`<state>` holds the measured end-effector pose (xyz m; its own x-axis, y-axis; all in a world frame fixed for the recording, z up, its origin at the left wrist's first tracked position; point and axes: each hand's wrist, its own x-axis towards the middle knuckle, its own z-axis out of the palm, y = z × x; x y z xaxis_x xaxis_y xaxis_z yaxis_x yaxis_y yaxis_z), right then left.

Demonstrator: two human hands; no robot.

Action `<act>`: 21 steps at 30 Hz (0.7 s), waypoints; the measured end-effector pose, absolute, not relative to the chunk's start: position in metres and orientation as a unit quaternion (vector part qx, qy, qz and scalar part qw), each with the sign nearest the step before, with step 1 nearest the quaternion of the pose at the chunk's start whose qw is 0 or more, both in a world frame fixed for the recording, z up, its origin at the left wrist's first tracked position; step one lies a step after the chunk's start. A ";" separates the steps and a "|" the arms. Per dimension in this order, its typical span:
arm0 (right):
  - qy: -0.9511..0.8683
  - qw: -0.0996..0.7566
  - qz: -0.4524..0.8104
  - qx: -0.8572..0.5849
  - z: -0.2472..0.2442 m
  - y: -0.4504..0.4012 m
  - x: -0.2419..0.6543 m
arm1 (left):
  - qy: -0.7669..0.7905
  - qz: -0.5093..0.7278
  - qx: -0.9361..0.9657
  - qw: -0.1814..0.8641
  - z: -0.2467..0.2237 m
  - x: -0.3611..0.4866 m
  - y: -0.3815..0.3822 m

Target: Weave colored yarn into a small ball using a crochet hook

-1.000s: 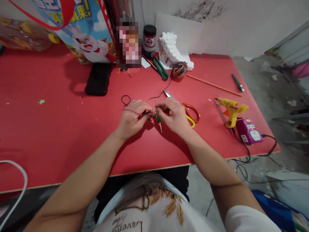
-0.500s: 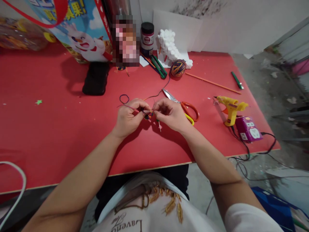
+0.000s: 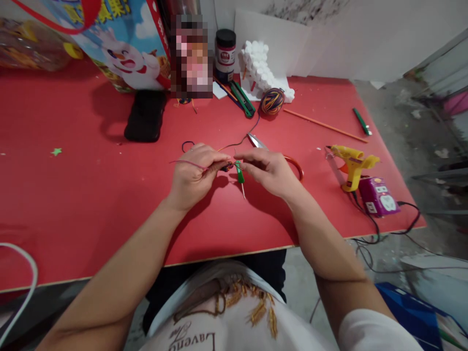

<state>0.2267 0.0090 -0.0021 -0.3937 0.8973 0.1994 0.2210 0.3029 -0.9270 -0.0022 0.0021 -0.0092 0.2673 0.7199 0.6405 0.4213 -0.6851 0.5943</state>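
Observation:
A small dark multicoloured yarn piece (image 3: 227,166) is pinched between the thumb and fingers of my left hand (image 3: 193,175). Just right of it, the thumb and fingers of my right hand (image 3: 268,170) are slightly apart, close to a thin strand; whether they grip it is too small to tell. Between the hands a green-handled tool (image 3: 240,173) with a thin metal tip lies on the red table (image 3: 109,209). Yarn runs from the hands back to a multicoloured ball (image 3: 272,101). Scissors (image 3: 258,141) lie partly hidden behind my right hand.
On the right stand a yellow glue gun (image 3: 353,163) and a purple box (image 3: 378,196) with black cables. A black phone (image 3: 145,116), a printed bag (image 3: 127,53), a dark jar (image 3: 224,56) and a green cutter (image 3: 243,99) are farther back.
My right fingers have loosened and moved a little right from the yarn piece. My left hand has turned slightly, and the green handle between the hands now shows more.

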 end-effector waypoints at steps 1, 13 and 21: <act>-0.745 0.373 0.390 -0.392 -0.001 0.009 0.228 | 0.367 0.479 0.783 0.148 -0.009 -0.003 0.002; -0.656 0.448 0.491 -0.357 0.010 0.004 0.227 | 0.414 0.477 0.770 0.087 -0.011 -0.009 0.001; -0.625 0.447 0.545 -0.334 0.013 0.002 0.226 | 0.427 0.504 0.586 0.469 -0.009 -0.001 -0.003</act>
<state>0.2263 0.0016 0.0129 -0.3766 0.9058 0.1943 -0.0699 0.1814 -0.9809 -0.0006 -0.0029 -0.0086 0.1269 0.9735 0.1901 0.0267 -0.1950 0.9804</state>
